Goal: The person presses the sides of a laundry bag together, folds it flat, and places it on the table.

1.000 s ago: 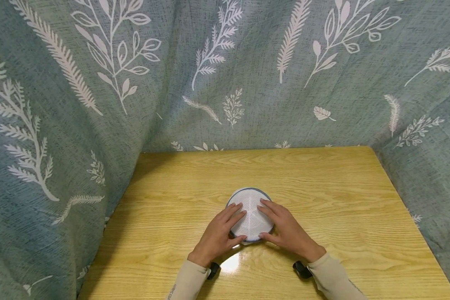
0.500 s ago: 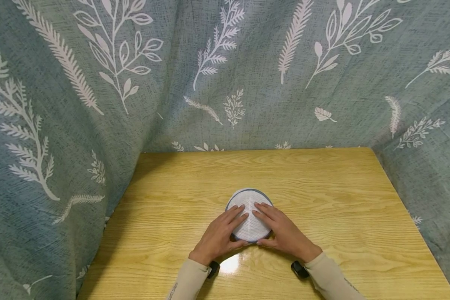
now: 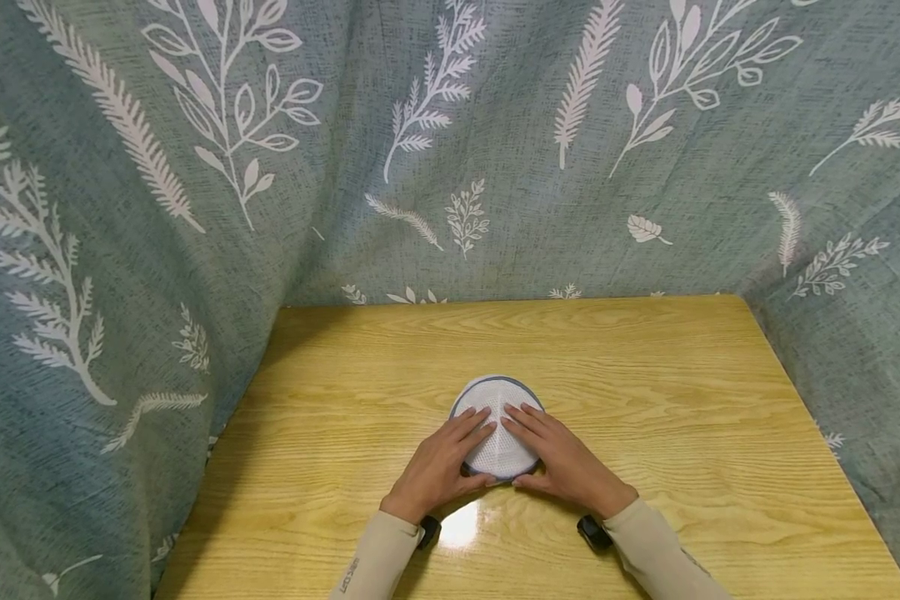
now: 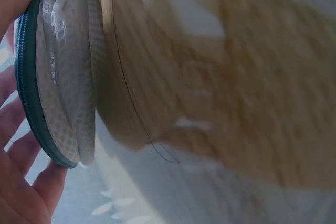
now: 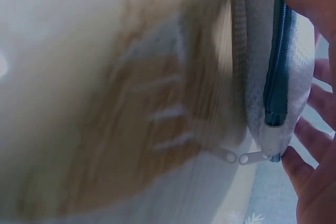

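Observation:
A round white mesh laundry bag [image 3: 495, 454] with a blue zipped rim lies near the middle of the table. My left hand [image 3: 438, 462] holds its left side, fingers spread over the mesh top and thumb at the near rim. Opposite it, my right hand [image 3: 570, 467] holds the right side in the same way, its fingertips close to the left ones. In the left wrist view the thumb touches the teal zipper edge [image 4: 29, 77]. The right wrist view shows the zipper's end with its pull tab [image 5: 253, 158] hanging by the fingers.
The wooden table [image 3: 345, 358] has a glossy top with a bright reflection before the bag. A blue-green curtain [image 3: 420, 208] with white leaf prints hangs behind and along both sides. A dark wrist camera [image 3: 594, 533] sits below the right wrist.
My right hand has slid slightly left over the bag, bringing its fingertips closer to the left hand's and its thumb nearer the left thumb. The bag has hardly moved.

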`<state>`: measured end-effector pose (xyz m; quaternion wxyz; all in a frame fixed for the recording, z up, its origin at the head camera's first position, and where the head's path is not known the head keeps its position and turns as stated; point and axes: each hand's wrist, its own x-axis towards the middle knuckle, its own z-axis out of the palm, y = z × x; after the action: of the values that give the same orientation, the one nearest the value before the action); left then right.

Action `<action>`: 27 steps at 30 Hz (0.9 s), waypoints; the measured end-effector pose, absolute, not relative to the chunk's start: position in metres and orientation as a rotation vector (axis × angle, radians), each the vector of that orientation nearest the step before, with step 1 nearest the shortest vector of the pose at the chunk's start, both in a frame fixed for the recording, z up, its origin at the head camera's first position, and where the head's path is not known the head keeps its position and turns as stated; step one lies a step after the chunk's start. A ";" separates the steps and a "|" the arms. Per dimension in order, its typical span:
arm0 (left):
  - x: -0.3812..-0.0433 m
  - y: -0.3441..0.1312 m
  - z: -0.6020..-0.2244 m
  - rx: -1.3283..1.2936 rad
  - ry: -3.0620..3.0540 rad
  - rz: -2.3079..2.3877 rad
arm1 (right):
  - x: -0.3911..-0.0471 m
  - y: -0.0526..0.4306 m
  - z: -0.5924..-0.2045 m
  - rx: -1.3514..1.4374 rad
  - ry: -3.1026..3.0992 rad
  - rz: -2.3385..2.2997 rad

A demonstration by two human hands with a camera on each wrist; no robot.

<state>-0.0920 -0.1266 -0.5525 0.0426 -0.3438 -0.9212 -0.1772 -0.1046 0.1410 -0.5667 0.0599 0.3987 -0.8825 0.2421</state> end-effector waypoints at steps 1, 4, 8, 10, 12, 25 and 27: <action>-0.092 -0.127 -0.552 -1.047 -2.833 -0.551 | -0.105 0.140 -0.566 1.206 -2.680 0.739; -0.094 -0.126 -0.552 -1.035 -2.869 -0.566 | -0.105 0.139 -0.564 1.207 -2.693 0.753; -0.095 -0.126 -0.551 -1.021 -2.886 -0.582 | -0.106 0.139 -0.562 1.206 -2.701 0.756; -0.096 -0.126 -0.551 -1.018 -2.892 -0.590 | -0.106 0.139 -0.562 1.202 -2.709 0.751; -0.096 -0.126 -0.551 -1.017 -2.893 -0.597 | -0.106 0.139 -0.562 1.202 -2.711 0.746; -0.095 -0.125 -0.554 -1.010 -2.912 -0.622 | -0.106 0.137 -0.566 1.203 -2.683 0.719; -0.095 -0.125 -0.554 -1.009 -2.919 -0.619 | -0.107 0.138 -0.569 1.210 -2.665 0.714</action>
<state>-0.0949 -0.1251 -0.5543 -0.0043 -0.3202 -0.9267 -0.1964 -0.1071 0.1379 -0.5694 0.0645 0.4009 -0.8827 0.2367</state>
